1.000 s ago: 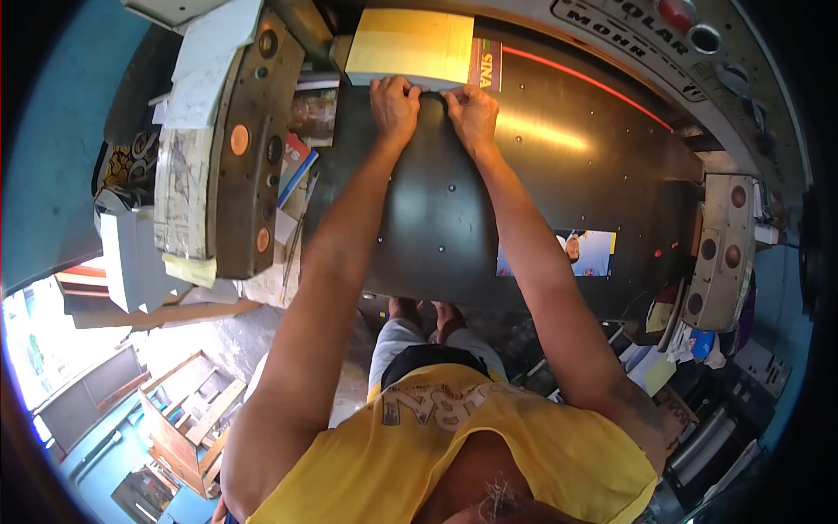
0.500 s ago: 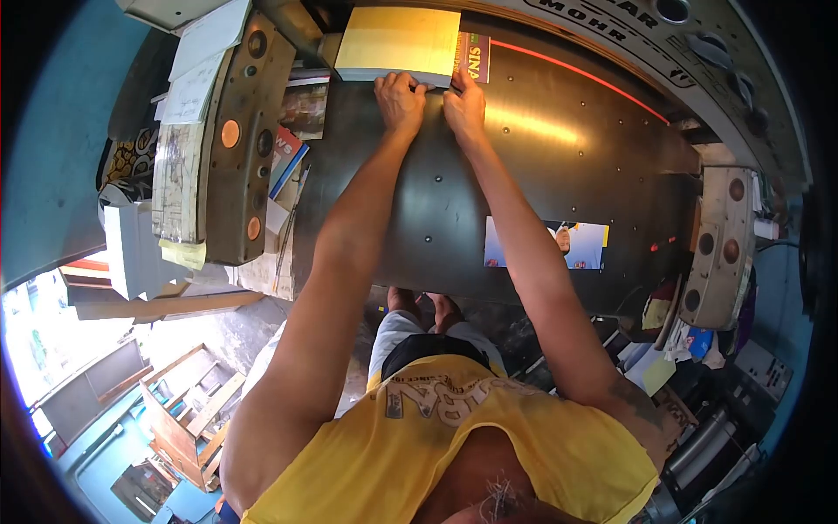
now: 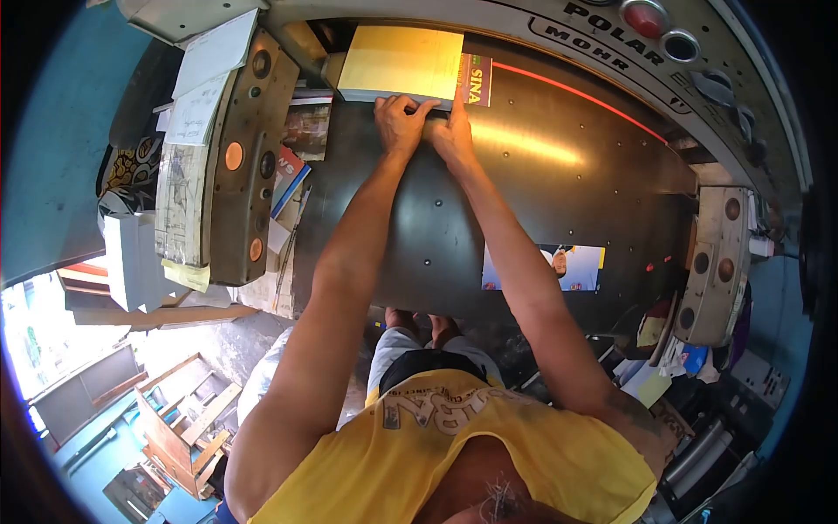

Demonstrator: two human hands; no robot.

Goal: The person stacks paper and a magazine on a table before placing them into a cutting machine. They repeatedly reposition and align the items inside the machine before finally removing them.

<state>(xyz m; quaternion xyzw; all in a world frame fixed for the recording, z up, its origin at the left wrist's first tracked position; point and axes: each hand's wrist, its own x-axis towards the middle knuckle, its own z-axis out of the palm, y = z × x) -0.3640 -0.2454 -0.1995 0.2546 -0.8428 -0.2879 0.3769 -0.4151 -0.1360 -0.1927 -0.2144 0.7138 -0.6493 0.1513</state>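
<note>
A thick stack of paper (image 3: 401,61), yellowish under the lamp light, lies at the back of the dark metal table (image 3: 367,236). My left hand (image 3: 400,129) is at the stack's front edge, fingertips against it, with the thumb spread out to the right. Beside it, my right hand (image 3: 451,138) has its index finger stretched along the stack's front right corner, while its other fingers are partly curled. Neither hand is wrapped round the stack. A printed sheet or cover with the letters SINA (image 3: 476,80) shows at the stack's right side, partly hidden by it.
A blue printed card (image 3: 576,268) lies near the table's front, partly under my right forearm. Metal side blocks stand at left (image 3: 249,166) and right (image 3: 720,266). Printed papers (image 3: 305,122) lie beside the left block. A machine beam marked POLAR MOHR (image 3: 602,44) spans the back.
The whole view has shifted, so the table and stack appear lower. My left thumb has stretched out to the right, and my right hand has changed its finger pose at the corner.
</note>
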